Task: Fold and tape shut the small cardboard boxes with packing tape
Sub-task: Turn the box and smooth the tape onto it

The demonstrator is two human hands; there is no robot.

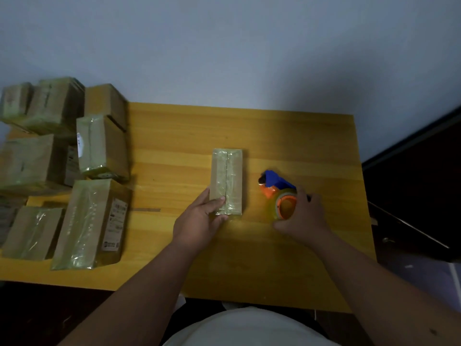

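A small narrow cardboard box (228, 176) lies in the middle of the yellow wooden table (299, 136), its top seam covered with clear tape. My left hand (199, 221) holds the box's near left corner, thumb resting on the taped top. To the right, my right hand (303, 216) grips a tape dispenser (277, 188) with a blue body, orange hub and a clear tape roll, which rests on the table apart from the box.
Several taped cardboard boxes (92, 221) are piled on the left side of the table, some stacked at the back left (102, 143). A grey wall lies behind. Dark furniture (419, 196) stands to the right of the table.
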